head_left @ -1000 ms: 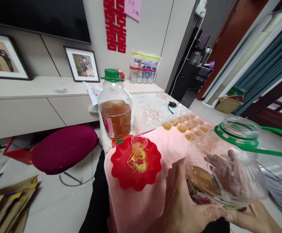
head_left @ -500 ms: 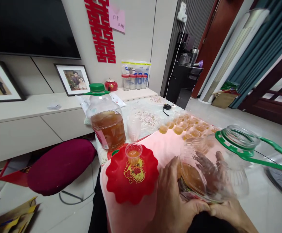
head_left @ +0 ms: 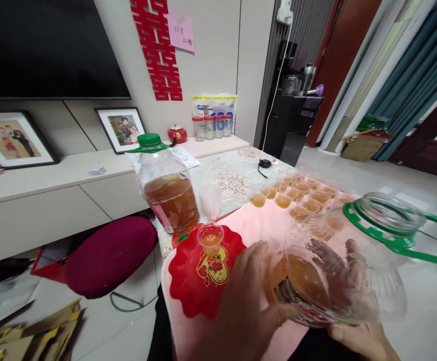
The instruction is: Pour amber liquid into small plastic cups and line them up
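Note:
A large clear plastic jar point(head_left: 369, 281) with a green handle ring lies tilted over, its uncapped mouth pointing to the upper right. Amber liquid point(head_left: 304, 281) has pooled toward its base. My left hand point(head_left: 244, 301) cups the base side, thumb against the label and fingers extended along the bottom. Beneath and behind the jar, my right hand point(head_left: 365, 341) supports it, its fingers showing through the clear wall and its thumb in front. Left of my hands, a small clear cup point(head_left: 210, 239) of amber liquid stands on a red scalloped plate point(head_left: 188, 281).
Several filled cups point(head_left: 308, 193) stand at the table's right. A second jar point(head_left: 171, 200) with a green cap is half full. Behind the plate is a stack of clear cups point(head_left: 210, 200). A black tape measure point(head_left: 264, 163) lies farther back. A maroon stool point(head_left: 113, 255) stands left.
The view has shifted slightly left, so things appear farther right. My left hand has moved slightly left relative to the jar, which stays tilted in my hands.

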The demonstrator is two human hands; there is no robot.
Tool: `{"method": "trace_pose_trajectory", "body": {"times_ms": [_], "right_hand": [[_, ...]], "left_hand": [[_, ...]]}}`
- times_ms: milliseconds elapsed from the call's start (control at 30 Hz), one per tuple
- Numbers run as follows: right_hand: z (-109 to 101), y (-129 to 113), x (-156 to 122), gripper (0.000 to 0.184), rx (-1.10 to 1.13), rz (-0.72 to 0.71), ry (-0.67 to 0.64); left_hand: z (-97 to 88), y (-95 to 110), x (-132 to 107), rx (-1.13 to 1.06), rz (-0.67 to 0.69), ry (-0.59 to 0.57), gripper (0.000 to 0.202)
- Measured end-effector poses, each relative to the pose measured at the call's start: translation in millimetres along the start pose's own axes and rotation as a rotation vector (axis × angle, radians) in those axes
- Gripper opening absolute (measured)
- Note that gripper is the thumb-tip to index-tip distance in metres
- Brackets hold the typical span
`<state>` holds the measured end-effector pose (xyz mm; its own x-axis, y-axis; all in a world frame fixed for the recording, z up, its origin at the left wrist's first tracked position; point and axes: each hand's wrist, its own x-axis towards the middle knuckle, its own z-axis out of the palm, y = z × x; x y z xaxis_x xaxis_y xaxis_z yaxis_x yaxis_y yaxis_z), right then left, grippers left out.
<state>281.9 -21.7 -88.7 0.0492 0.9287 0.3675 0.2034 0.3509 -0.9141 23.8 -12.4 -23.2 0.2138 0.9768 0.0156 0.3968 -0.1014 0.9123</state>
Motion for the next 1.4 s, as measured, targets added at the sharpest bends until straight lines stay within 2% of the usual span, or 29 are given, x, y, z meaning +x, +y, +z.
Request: {"method": "trace_pose_trajectory", "body": {"times_ms": [100, 200, 267, 367, 467, 600, 800, 867, 933, 1033, 1133, 1300, 1400], "right_hand": [[1, -5, 4, 0.133, -0.046, -0.035, 0.003], [3, -11, 9, 0.131, -0.095, -0.050, 0.006], [4, -14, 12, 0.130, -0.131, -0.060, 0.004], [3, -15, 15, 0.124, -0.170, -0.075, 0.010], [2, -10, 13, 0.117, -0.200, -0.090, 0.018], [3, 3, 4, 0.117, -0.232, -0.109, 0.051], [-1, 30, -8, 0.141, -0.214, -0.081, 0.109], [-5, 36, -9, 0.143, -0.216, -0.066, 0.095], [-8, 37, -10, 0.135, -0.223, -0.057, 0.066], [-9, 34, -10, 0.112, -0.214, -0.057, 0.028], [-7, 28, -8, 0.106, -0.165, -0.071, -0.015], [2, 23, -6, 0.104, -0.097, -0.085, -0.037], [8, 18, -6, 0.083, -0.063, -0.103, -0.026]], "left_hand": [[-49.9, 13, 8, 0.235, -0.056, -0.031, 0.082], [-91.7, 16, 24, 0.499, -0.047, -0.030, 0.073], [-109.9, 12, 36, 0.633, -0.048, -0.042, 0.070], [-123.0, 3, 50, 0.736, -0.063, -0.099, 0.066], [-125.2, -1, 59, 0.763, -0.090, -0.173, 0.068], [-122.9, 4, 66, 0.807, -0.148, -0.248, 0.067], [-122.6, 9, 72, 0.855, -0.175, -0.264, 0.061], [-123.3, 10, 74, 0.860, -0.165, -0.258, 0.061], [-123.5, 14, 77, 0.860, -0.148, -0.248, 0.058], [-121.5, 27, 85, 0.858, -0.117, -0.215, 0.057], [-114.9, 41, 98, 0.842, -0.074, -0.176, 0.067], [-91.9, 46, 131, 0.809, -0.006, -0.149, 0.072], [-75.8, 41, 154, 0.823, -0.006, -0.141, 0.069]]}}
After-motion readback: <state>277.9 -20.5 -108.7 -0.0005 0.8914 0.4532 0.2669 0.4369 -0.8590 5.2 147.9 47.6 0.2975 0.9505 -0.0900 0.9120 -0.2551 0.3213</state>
